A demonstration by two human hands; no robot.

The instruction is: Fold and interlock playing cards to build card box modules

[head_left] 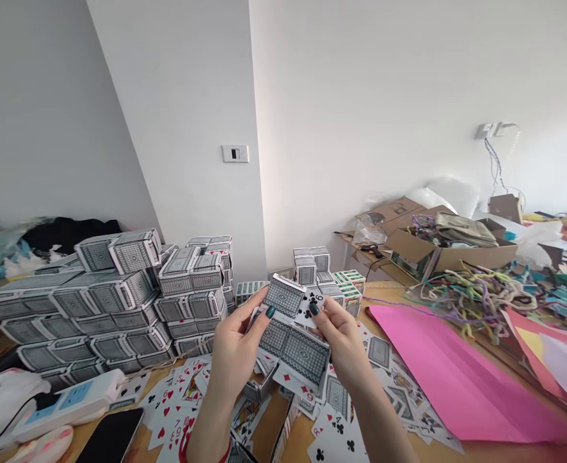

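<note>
My left hand (238,350) and my right hand (344,341) are raised over the table, both closed on a folded playing-card piece (290,321) with grey patterned backs. The fingertips pinch its upper part, where a six of clubs face shows. A larger folded card section hangs below between my palms. Loose playing cards (177,402) lie face up and face down on the wooden table beneath my hands.
A large stack of card-built blocks (114,302) stands at the left, smaller ones (312,263) behind my hands. Pink paper (452,373) lies right, with coloured cords (476,289) and a cardboard box (452,247) beyond. A white power strip (66,402) and phone (112,437) lie near left.
</note>
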